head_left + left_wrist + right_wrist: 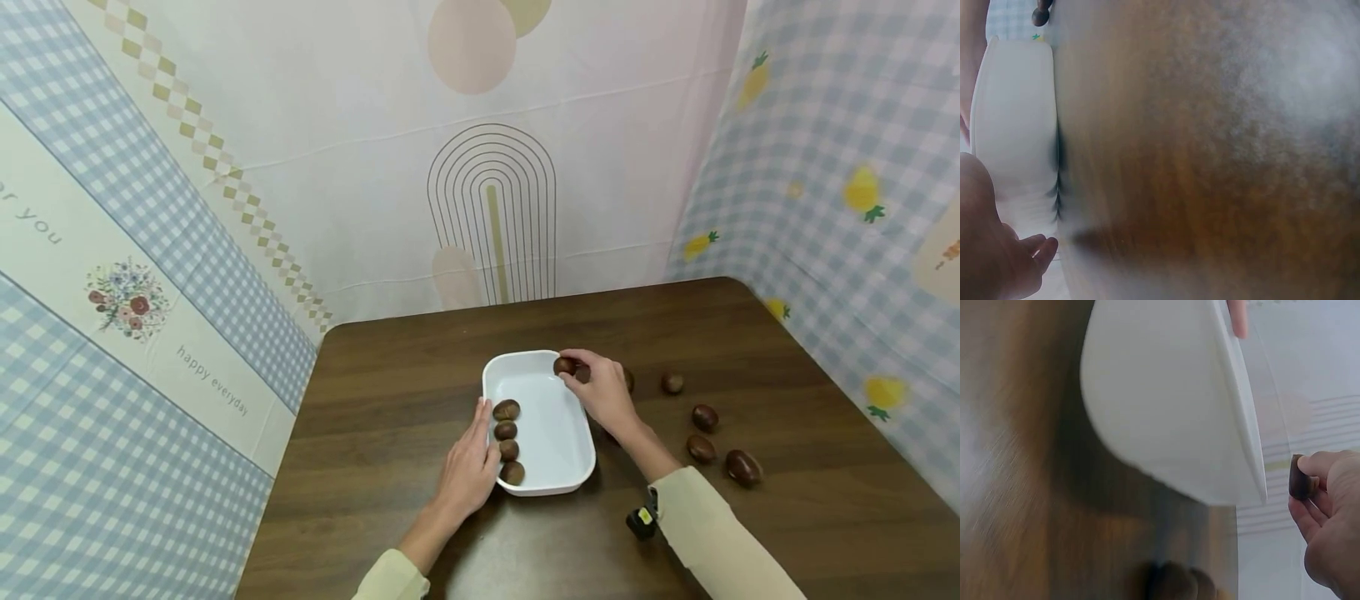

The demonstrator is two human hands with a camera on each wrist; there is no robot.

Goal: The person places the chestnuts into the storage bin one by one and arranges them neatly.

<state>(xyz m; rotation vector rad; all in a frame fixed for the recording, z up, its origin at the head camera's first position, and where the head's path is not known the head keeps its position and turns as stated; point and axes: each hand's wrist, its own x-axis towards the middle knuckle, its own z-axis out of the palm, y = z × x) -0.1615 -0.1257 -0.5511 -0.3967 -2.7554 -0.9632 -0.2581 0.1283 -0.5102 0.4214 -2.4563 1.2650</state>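
Observation:
A white rectangular baking dish [551, 433] sits on the table, with several brown chestnuts [506, 430] lined up along its inner left side. At that side my left hand [468, 467] holds the dish, fingers along the outer wall and thumb at the rim. Over the far right corner, my right hand [603, 396] pinches a chestnut [564, 366] between thumb and fingertips. From the right wrist, this held chestnut [1299, 478] shows above the rim level, beside the dish wall [1160, 394].
To the right of the dish, several loose chestnuts [702, 448] lie scattered on the dark wooden table [390, 375]; one is partly hidden behind my right hand. Patterned cloth hangings [360, 208] enclose the table at the back and both sides.

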